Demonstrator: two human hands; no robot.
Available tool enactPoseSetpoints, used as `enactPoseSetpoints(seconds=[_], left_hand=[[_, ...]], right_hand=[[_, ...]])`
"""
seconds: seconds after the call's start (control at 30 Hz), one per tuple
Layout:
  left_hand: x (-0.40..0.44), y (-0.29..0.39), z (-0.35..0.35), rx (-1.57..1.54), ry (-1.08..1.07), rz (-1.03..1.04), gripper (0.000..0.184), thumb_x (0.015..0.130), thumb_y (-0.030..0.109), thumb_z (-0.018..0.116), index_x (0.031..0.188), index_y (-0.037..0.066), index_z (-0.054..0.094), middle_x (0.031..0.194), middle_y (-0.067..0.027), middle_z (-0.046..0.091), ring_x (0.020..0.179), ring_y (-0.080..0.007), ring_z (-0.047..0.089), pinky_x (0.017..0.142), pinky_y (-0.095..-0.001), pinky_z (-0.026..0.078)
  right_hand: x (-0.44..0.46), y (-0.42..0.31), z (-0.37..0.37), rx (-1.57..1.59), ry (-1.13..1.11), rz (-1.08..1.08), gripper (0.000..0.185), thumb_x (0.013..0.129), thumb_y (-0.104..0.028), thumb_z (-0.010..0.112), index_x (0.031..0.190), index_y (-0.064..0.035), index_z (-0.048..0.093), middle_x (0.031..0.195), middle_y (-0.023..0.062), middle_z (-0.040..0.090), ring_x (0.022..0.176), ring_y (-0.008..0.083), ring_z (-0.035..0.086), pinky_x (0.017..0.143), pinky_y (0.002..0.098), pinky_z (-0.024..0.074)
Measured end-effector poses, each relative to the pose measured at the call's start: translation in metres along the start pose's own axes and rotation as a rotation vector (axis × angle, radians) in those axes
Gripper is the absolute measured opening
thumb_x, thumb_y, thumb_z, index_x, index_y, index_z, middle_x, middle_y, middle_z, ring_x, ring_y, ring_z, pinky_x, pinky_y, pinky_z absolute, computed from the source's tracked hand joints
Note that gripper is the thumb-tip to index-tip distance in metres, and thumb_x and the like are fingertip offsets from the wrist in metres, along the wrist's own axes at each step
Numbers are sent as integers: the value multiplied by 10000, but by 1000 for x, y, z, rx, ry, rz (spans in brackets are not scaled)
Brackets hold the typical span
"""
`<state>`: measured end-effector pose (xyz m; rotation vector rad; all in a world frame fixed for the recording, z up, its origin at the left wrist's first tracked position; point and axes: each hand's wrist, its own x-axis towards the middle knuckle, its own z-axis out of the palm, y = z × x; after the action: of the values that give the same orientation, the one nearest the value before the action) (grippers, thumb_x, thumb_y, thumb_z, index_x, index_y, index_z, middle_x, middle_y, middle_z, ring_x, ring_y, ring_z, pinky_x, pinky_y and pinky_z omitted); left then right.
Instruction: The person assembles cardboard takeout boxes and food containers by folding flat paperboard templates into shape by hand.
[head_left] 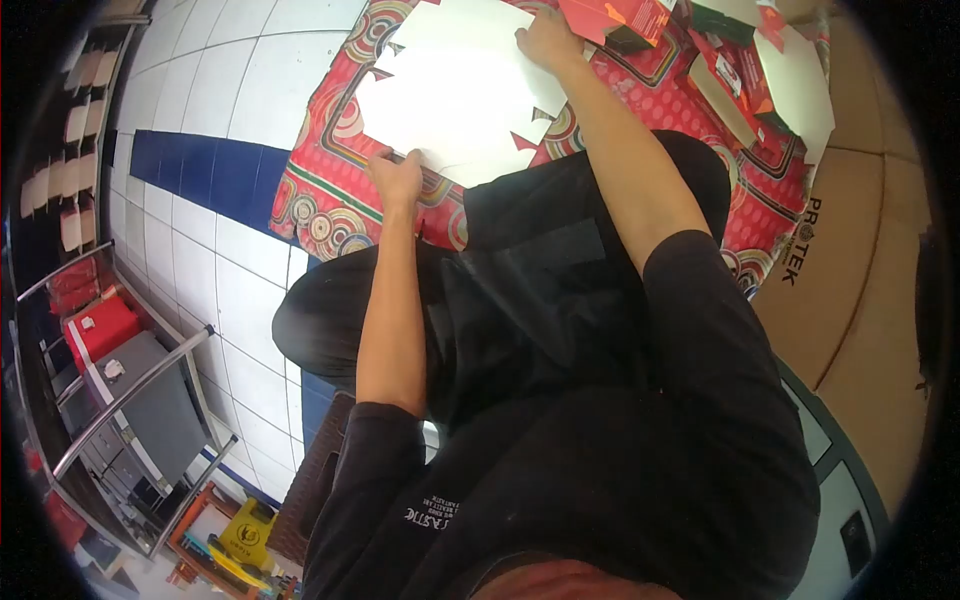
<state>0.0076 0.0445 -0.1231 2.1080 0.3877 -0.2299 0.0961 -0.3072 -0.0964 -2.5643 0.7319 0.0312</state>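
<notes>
An unfolded cardboard box blank (460,85) lies with its plain white side up, notches and tabs along its edges. My left hand (397,180) is at its near left edge, thumb and forefinger on the rim and the other fingers curled. At the far right edge, my right hand (552,42) grips the board with the thumb over the white face; some of its fingers are hidden. Beside my right hand is a red printed box (625,22). Further right, an opened red carton (725,90) shows its pale inside.
The board rests on a red patterned mat (330,190) over a white tiled floor (235,90). Brown cardboard with printed letters (830,250) stands at the right. On the left are a metal-framed rack (140,390) and a yellow item (245,540).
</notes>
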Motion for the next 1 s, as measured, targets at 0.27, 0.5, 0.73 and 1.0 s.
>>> enactPoseSetpoints(seconds=[0.27,0.5,0.73,1.0], left_hand=[[-10,-7,-4,488,-184,135,671,775,221,838,1263,-162,583,1294,-329,607,1225,-436,623,1088,-494,501],[-36,0,1,124,-143,171,671,727,83,811,1308,-125,549,1227,-312,657,1241,-465,624,1109,-492,498],[-2,-26,-5,402,124,299,503,718,89,795,1179,-68,668,1065,-186,764,1017,-285,764,871,-380,603],[-5,10,-39,-154,-74,-68,532,890,103,732,1362,-97,591,1317,-246,721,1194,-321,713,1015,-392,535]], right_hand=[[-3,5,-16,-190,-9,85,800,905,-381,700,1577,4,496,1608,203,549,1489,348,541,1215,507,424],[-7,21,-11,-139,40,-48,780,878,-408,715,1540,-24,563,1528,200,628,1410,381,612,1178,504,469],[9,17,-24,30,-244,-209,783,866,-485,754,1525,-86,614,1523,166,648,1354,304,655,1108,439,525],[-41,-43,-102,600,-467,-422,682,979,-332,794,1522,18,577,1386,152,709,1221,255,695,1038,383,542]])
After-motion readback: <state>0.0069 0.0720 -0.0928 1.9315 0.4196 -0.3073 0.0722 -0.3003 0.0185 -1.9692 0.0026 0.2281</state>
